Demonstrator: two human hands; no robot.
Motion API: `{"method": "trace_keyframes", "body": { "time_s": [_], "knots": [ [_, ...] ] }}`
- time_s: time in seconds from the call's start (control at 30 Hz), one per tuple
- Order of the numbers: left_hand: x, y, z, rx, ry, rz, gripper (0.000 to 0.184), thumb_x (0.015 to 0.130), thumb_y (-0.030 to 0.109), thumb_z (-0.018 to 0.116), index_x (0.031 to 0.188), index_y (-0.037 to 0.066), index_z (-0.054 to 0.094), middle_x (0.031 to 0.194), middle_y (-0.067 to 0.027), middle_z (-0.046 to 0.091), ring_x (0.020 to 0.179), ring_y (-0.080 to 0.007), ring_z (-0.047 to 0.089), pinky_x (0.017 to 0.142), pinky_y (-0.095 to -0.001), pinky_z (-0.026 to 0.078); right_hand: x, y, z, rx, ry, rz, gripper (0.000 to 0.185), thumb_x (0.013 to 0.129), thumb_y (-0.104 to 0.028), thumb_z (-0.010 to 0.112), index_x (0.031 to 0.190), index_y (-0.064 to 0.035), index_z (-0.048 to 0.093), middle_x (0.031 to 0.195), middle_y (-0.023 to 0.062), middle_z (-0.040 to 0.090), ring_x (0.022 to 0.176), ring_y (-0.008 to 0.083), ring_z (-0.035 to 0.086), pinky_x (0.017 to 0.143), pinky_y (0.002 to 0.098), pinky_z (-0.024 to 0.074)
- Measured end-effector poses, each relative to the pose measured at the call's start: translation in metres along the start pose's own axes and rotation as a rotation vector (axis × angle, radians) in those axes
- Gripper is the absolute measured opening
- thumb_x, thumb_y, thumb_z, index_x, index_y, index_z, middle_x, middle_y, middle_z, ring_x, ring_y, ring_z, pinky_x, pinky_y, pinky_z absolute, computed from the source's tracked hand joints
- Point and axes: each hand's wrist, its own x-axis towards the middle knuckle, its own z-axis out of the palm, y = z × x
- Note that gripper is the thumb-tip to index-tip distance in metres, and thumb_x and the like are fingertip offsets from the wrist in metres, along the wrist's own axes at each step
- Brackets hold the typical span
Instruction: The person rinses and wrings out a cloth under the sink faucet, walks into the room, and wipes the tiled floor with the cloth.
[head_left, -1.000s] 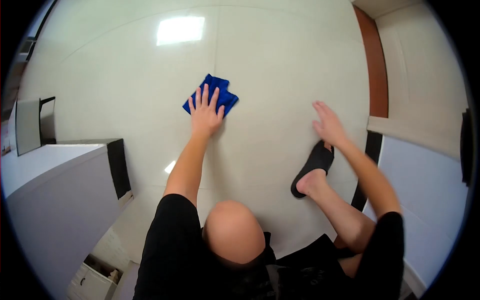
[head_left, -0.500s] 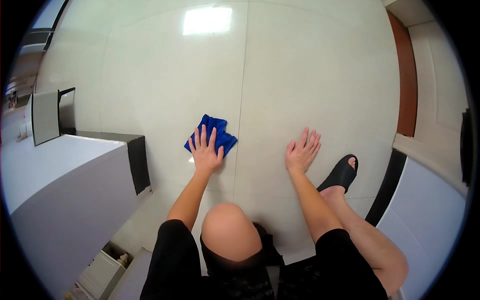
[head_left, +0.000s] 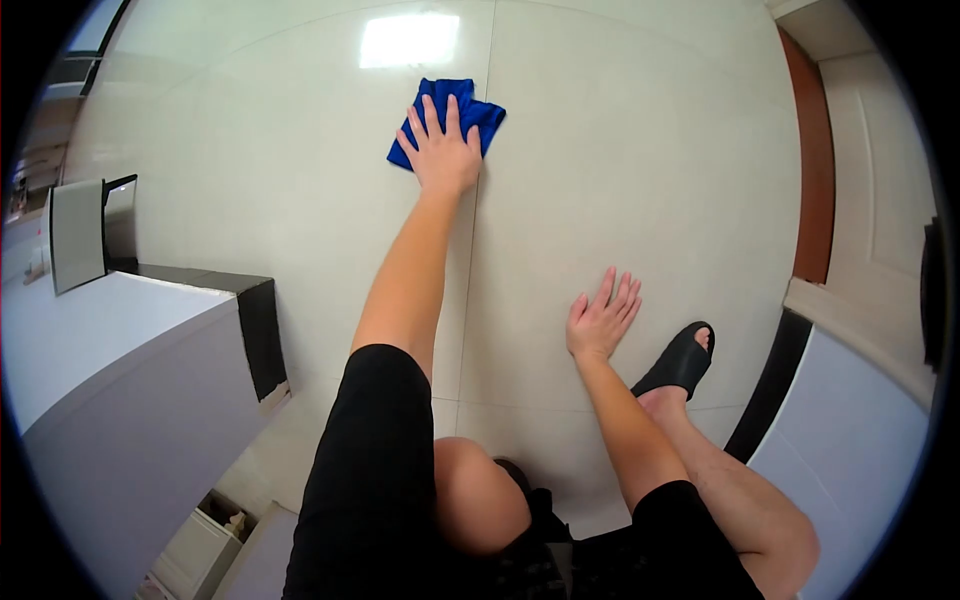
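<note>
A blue cloth point(head_left: 455, 95) lies crumpled on the pale tiled floor point(head_left: 620, 150), near a bright light reflection. My left hand point(head_left: 438, 145) presses flat on it with the fingers spread, and the arm is stretched far forward. Lower and to the right, my right hand point(head_left: 602, 315) rests palm down on the bare tile, fingers slightly apart, holding nothing. Beside that hand is my foot in a black slipper point(head_left: 680, 362).
A white-topped cabinet point(head_left: 140, 320) with a dark base strip stands at the left, a mirror-like panel point(head_left: 78, 235) on it. Along the right run a brown threshold point(head_left: 808, 160) and a pale door frame point(head_left: 850, 320). A white drawer unit point(head_left: 198, 550) shows at lower left.
My left hand has pushed the blue cloth forward over the floor, away from my body. My right hand came down onto the tile from above the slipper and has since stayed there.
</note>
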Motion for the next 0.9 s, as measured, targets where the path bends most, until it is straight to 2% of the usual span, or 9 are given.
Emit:
{"method": "trace_keyframes", "body": {
  "time_s": [0.1,0.23,0.27,0.4,0.53,0.67,0.73,0.83,0.9],
  "knots": [
    [0.001,-0.009,-0.005,-0.024,-0.088,0.007,0.072,0.104,0.052,0.042,0.166,0.02,0.025,0.174,-0.0146,0.015,0.16,-0.0388,0.008,0.125,-0.0648,0.004,-0.002,-0.001,-0.002,0.012,-0.005,-0.008,0.074,0.093,-0.033,0.061,0.159,-0.0069,0.036,0.163,0.0208,0.031,0.156,0.0417,0.02,0.127,0.0561,0.0166],
    [0.003,-0.053,-0.011,0.005,-0.084,-0.262,0.073,0.104,0.055,0.038,0.167,0.019,0.024,0.175,-0.0133,0.013,0.16,-0.0369,0.009,0.125,-0.0633,0.004,-0.001,0.002,0.002,-0.014,-0.029,0.005,0.076,0.093,-0.034,0.061,0.16,-0.008,0.035,0.164,0.0198,0.03,0.157,0.04,0.018,0.128,0.0542,0.0134],
    [-0.003,-0.074,-0.016,0.062,-0.065,-0.291,0.073,0.105,0.056,0.037,0.166,0.02,0.024,0.174,-0.013,0.015,0.16,-0.0371,0.012,0.125,-0.0638,0.008,-0.002,0.001,0.001,-0.014,-0.035,0.007,0.076,0.093,-0.035,0.061,0.16,-0.0083,0.035,0.164,0.0195,0.03,0.157,0.0394,0.018,0.128,0.0536,0.0125],
    [-0.059,-0.163,-0.032,0.122,0.032,-0.481,0.07,0.104,0.053,0.042,0.165,0.019,0.03,0.172,-0.0141,0.023,0.158,-0.037,0.018,0.125,-0.0604,0.014,-0.002,-0.001,-0.002,-0.011,-0.065,0.031,0.077,0.094,-0.036,0.061,0.161,-0.0097,0.034,0.165,0.0181,0.029,0.158,0.0377,0.017,0.129,0.0524,0.0111],
    [-0.154,-0.204,-0.06,0.155,0.009,-0.656,0.067,0.106,0.048,0.044,0.164,0.017,0.03,0.17,-0.0167,0.025,0.156,-0.0401,0.022,0.123,-0.062,0.019,-0.002,-0.001,0.001,0.011,-0.038,0.026,0.076,0.094,-0.035,0.061,0.161,-0.01,0.034,0.166,0.0181,0.029,0.158,0.0377,0.017,0.129,0.0527,0.0117],
    [-0.256,-0.172,-0.062,0.238,-0.01,-0.63,0.069,0.105,0.04,0.047,0.164,0.011,0.027,0.169,-0.0217,0.024,0.155,-0.0448,0.023,0.12,-0.0635,0.022,-0.002,-0.001,-0.004,0.005,-0.015,0.007,0.072,0.097,-0.032,0.056,0.161,-0.0068,0.033,0.164,0.0209,0.03,0.156,0.0408,0.02,0.127,0.0552,0.0174],
    [-0.286,-0.128,-0.061,0.18,-0.093,-0.577,0.075,0.103,0.038,0.05,0.166,0.009,0.021,0.171,-0.0231,0.016,0.156,-0.0475,0.016,0.121,-0.0663,0.016,-0.001,-0.002,-0.003,0.005,-0.007,0.013,0.074,0.095,-0.032,0.06,0.159,-0.0067,0.036,0.163,0.0211,0.033,0.155,0.0409,0.022,0.127,0.0551,0.0176],
    [-0.288,-0.063,-0.054,0.041,-0.183,-0.329,0.083,0.097,0.037,0.058,0.165,0.008,0.022,0.172,-0.0241,0.012,0.157,-0.0491,0.008,0.121,-0.0694,0.006,-0.001,-0.002,-0.003,0.008,0.001,0.01,0.074,0.093,-0.032,0.062,0.158,-0.0059,0.037,0.161,0.0217,0.034,0.155,0.0414,0.023,0.127,0.0554,0.0175],
    [-0.253,-0.029,-0.055,-0.061,-0.204,-0.099,0.081,0.095,0.036,0.062,0.164,0.009,0.029,0.171,-0.0226,0.016,0.157,-0.0468,0.011,0.122,-0.0682,0.007,-0.001,-0.001,-0.003,0.01,0.004,0.006,0.074,0.093,-0.031,0.061,0.158,-0.0055,0.037,0.161,0.0221,0.034,0.155,0.0418,0.023,0.127,0.0558,0.0173]
  ]
}}
